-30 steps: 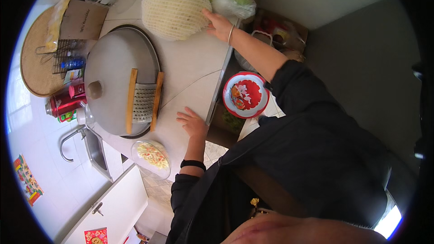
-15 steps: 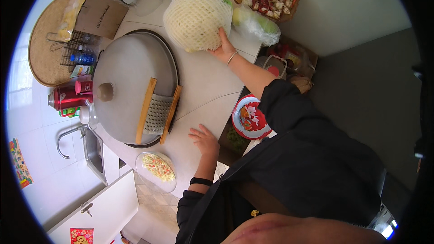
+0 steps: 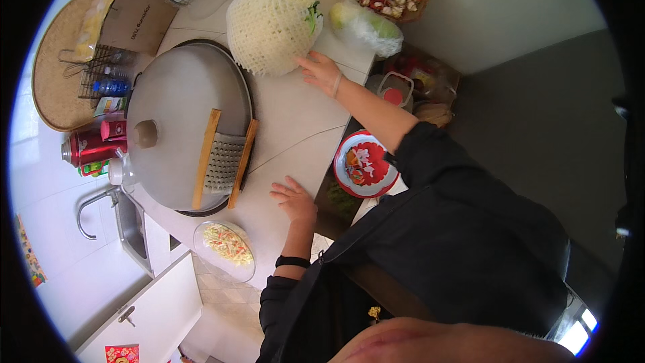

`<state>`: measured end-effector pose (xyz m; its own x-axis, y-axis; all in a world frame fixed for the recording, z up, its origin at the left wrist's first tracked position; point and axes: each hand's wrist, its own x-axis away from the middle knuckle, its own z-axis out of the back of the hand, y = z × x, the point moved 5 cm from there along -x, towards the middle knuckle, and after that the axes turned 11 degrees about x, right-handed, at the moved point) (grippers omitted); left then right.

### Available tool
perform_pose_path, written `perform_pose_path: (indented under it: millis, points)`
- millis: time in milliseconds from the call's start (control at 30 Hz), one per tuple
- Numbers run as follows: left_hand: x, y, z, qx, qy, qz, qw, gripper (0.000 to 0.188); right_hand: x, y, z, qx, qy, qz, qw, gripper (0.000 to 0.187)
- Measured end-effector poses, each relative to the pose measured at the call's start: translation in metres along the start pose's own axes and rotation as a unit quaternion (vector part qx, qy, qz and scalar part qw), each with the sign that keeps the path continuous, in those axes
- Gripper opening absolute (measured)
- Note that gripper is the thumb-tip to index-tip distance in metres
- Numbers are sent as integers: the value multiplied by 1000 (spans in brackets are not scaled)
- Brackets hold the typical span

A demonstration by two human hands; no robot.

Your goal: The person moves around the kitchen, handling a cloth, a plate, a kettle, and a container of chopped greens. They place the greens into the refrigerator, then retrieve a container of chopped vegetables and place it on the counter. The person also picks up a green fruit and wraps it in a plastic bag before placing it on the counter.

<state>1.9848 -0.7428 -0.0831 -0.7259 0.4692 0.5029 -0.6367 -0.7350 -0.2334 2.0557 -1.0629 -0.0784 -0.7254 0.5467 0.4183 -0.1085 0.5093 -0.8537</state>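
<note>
A large cauliflower (image 3: 265,30) in white foam netting lies on the countertop, with green leaves showing at its right side. My right hand (image 3: 319,72) is at its lower right edge, the fingers stretched and the fingertips at the netting. Whether they press on it I cannot tell. My left hand (image 3: 295,202) rests on the counter near its front edge, fingers spread and holding nothing. Beside it sits a clear glass dish (image 3: 252,272) of shredded pale and orange vegetables (image 3: 228,243). A metal grater (image 3: 224,163) with wooden rails lies on the big domed lid (image 3: 181,87).
Right of the cauliflower is a plastic-wrapped green vegetable (image 3: 366,28), then a basket (image 3: 416,10) of garlic and dried chillies. Below the counter edge sits a red-and-white bowl (image 3: 339,168). A red thermos (image 3: 87,148) and a sink (image 3: 132,225) are at the left.
The cauliflower has turned, so more green leaf shows. My right hand has slid from its side to its lower edge. The left hand stays on the counter; the whole view has shifted slightly.
</note>
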Motion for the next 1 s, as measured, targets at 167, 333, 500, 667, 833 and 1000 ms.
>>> perform_pose_path:
  millis: [167,333,500,667,833,1000]
  points:
    - [-1,-1,-1,-23,10,8,1000,84,77,8,121,42,178,-27,983,31]
    - [-2,-3,-7,12,21,15,1000,86,51,-26,203,-124,280,84,948,38]
    - [-1,-3,-4,8,25,16,1000,93,1,-36,182,-40,196,57,978,41]
    - [-1,-3,0,16,-8,18,1000,89,-19,-43,160,-78,280,37,956,53]
    - [0,-3,2,28,-22,22,999,84,-13,-58,173,-89,220,101,966,60]
    - [-2,-5,-2,40,13,21,999,71,-11,-50,182,-130,240,128,953,54]
